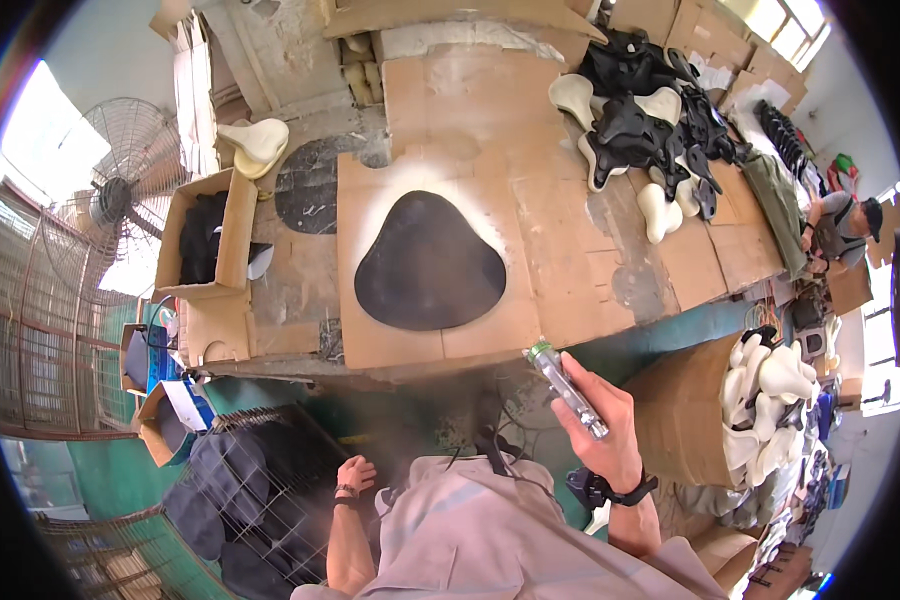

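- The right hand point(605, 415) grasped a silvery, see-through cylinder with a green end point(570, 390), held just off the bench's near edge.
- The left hand point(357, 474) hung low with curled fingers, beside a dark metal wire grid point(270, 505) and dark fabric-like pieces point(228, 468); whether it held anything could not be told.
- The black, rounded-triangular pad point(432, 262) lay flat on brown cardboard on the bench point(610, 320), a whitish coating around its edge.
- Left of the pad stood an open brown cardboard box point(232, 235) with black pieces inside; off-white saddle-shaped forms point(258, 140) lay behind it.
- A heap of black and off-white saddle parts point(630, 130) crowded the bench's far right.
- A large brown cardboard container point(675, 405), full of off-white saddle forms point(770, 385), stood close by the right hand.
- A round wire-caged fan point(115, 200) stood at far left, a co-worker point(850, 228) at far right.
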Tool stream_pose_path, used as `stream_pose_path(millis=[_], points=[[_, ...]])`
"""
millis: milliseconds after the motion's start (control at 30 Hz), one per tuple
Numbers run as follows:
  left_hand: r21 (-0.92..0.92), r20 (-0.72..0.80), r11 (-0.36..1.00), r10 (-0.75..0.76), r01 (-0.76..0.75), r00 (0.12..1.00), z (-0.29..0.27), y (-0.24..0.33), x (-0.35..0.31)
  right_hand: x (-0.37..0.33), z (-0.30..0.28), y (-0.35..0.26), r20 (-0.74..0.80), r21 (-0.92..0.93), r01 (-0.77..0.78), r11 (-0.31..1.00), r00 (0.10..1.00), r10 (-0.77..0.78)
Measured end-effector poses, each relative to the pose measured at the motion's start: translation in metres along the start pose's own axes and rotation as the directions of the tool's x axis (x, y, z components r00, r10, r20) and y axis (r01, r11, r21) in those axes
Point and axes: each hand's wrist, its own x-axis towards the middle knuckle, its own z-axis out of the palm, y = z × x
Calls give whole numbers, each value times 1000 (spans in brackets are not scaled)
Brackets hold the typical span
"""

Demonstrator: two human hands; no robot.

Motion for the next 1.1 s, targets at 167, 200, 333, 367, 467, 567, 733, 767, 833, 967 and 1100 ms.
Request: stream_pose_path(millis=[167,200,333,367,467,567,733,767,833,967,1100], points=[[102,-100,990,-90,100,991,-6,-38,-5,-12,-12,10,-11,-81,-28,996,1000,27],[125,-80,986,-97,107,992,-8,-44,-1,-17,-18,9,-3,-102,-56,993,998,56],[139,-74,981,-125,134,989,-20,-69,10,-25,-21,7,47,-142,-69,988,996,76],[142,-78,980,-128,138,989,-19,-65,8,-26,-19,5,35,-116,-54,992,998,58],[228,-53,970,-70,81,996,-18,-55,10,-26,-15,0,18,-49,-22,999,1000,23],[185,-9,982,-32,33,999,-18,-49,23,-24,-12,-7,-27,-30,-9,1000,1000,8],[161,36,986,-40,33,999,-7,-25,37,-26,-10,-10,-24,-50,20,999,999,-22],[172,46,985,-33,25,998,-5,-22,37,-27,-12,-12,4,-52,8,999,1000,-8],[201,45,979,-37,27,998,-4,-20,39,-29,-13,-14,21,-55,11,998,1000,-10],[193,98,981,-49,29,994,-4,-27,40,-33,-14,-12,-15,-60,9,998,1000,-10],[182,66,983,-41,28,997,-16,-59,55,-46,-25,-16,90,-77,-82,994,992,88]])
